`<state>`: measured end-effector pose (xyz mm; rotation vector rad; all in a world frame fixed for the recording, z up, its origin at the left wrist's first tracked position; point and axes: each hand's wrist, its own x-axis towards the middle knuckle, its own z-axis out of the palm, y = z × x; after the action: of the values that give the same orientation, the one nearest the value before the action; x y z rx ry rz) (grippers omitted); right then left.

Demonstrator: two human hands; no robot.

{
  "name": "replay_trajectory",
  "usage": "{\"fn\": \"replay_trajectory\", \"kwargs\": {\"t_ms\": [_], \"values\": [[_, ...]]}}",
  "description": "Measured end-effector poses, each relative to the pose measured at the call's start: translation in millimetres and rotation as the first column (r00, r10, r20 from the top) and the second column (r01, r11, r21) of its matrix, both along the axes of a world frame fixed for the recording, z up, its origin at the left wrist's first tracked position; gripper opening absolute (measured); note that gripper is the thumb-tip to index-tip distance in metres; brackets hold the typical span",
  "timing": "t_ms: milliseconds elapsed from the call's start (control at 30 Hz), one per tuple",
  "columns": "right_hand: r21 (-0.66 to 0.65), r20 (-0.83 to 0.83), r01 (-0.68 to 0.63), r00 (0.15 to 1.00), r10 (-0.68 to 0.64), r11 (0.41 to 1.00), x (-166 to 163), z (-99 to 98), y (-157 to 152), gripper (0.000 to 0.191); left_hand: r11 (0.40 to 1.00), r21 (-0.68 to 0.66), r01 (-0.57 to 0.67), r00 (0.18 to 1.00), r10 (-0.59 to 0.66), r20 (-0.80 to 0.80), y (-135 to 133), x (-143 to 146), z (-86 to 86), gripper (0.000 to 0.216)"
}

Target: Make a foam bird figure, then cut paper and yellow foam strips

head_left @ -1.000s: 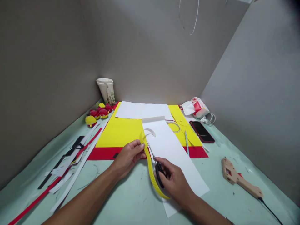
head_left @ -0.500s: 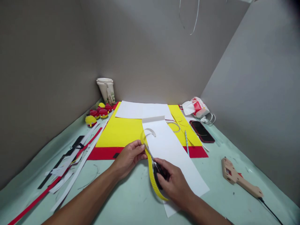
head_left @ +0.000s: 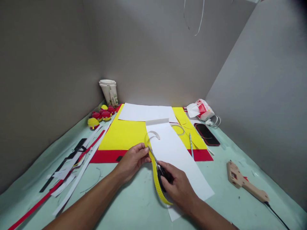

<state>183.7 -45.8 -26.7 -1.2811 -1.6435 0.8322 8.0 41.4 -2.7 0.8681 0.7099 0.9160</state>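
My left hand (head_left: 135, 159) pinches a narrow strip of yellow corrugated paper (head_left: 157, 187) near its upper end. From there the strip bows down toward my right wrist. My right hand (head_left: 178, 185) is closed round the black handles of a pair of scissors (head_left: 161, 174). The scissor blades lie along the strip close to my left fingertips. A thin offcut curls up above my left fingers. Under the scissors and right hand lies a long white paper sheet (head_left: 177, 159), with its far edge folded up.
Yellow corrugated sheets (head_left: 127, 135) lie over red card (head_left: 103, 156). Paper scraps (head_left: 64, 172) and small red-and-yellow balls (head_left: 105, 115) are on the left, by a paper cup (head_left: 108, 92). A phone (head_left: 206, 134), pencil (head_left: 191, 145) and glue gun (head_left: 247, 182) lie to the right.
The scissor handles look slightly closer together than before. Both hands and the yellow strip stay in nearly the same place.
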Motion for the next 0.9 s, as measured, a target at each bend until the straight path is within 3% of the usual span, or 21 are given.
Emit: {"fn": "replay_trajectory", "kwargs": {"t_ms": [267,900], "values": [[-0.235,-0.094,0.081,0.990,-0.106,0.969,-2.8,9.3,2.0,0.043,0.999,0.023,0.031,0.999,-0.030,-0.023,-1.8,-2.1,1.0,0.013],[-0.261,-0.110,0.059,0.990,-0.090,0.964,-2.2,10.2,2.0,0.039,0.996,0.085,0.040,0.999,-0.038,-0.019,-2.1,-2.3,1.4,0.029]]}}
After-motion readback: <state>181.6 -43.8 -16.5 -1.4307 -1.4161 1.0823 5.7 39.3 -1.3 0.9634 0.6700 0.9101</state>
